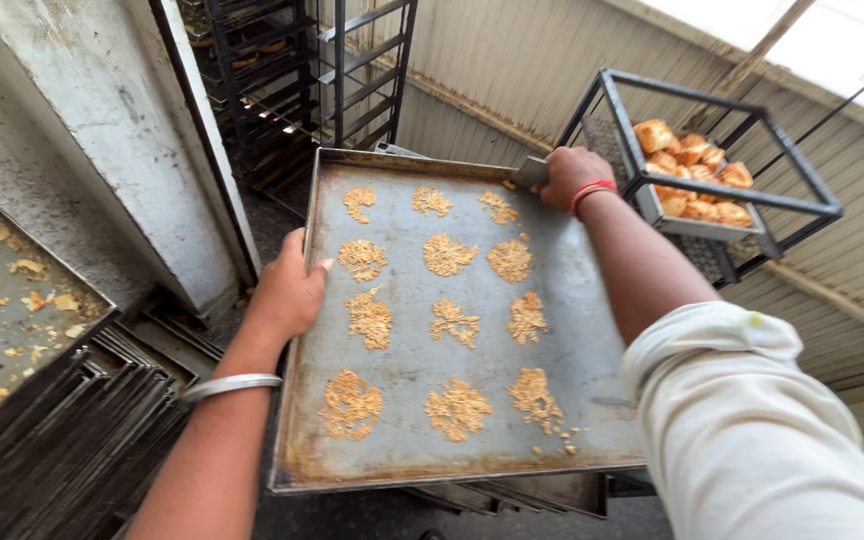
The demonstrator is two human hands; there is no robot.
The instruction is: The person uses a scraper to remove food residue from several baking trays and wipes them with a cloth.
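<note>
A large grey metal baking tray [572, 360] is held tilted in front of me, with several round patches of golden crumbs [449, 255] stuck to it in rows. My left hand [287, 290] grips the tray's left rim, thumb on top; a silver bangle sits on that wrist. My right hand [570, 177] is closed around the handle of a metal scraper [532, 172] at the tray's far right corner. A red band circles that wrist, and a white rolled sleeve covers the upper arm.
A dark metal rack [752, 105] at the right holds a tray of golden baked puffs [694, 175]. Stacked dark trays [72, 440] lie at lower left beside a crumb-strewn tray [2, 300]. A tall trolley rack [282, 80] stands behind, beside a grey pillar [102, 130].
</note>
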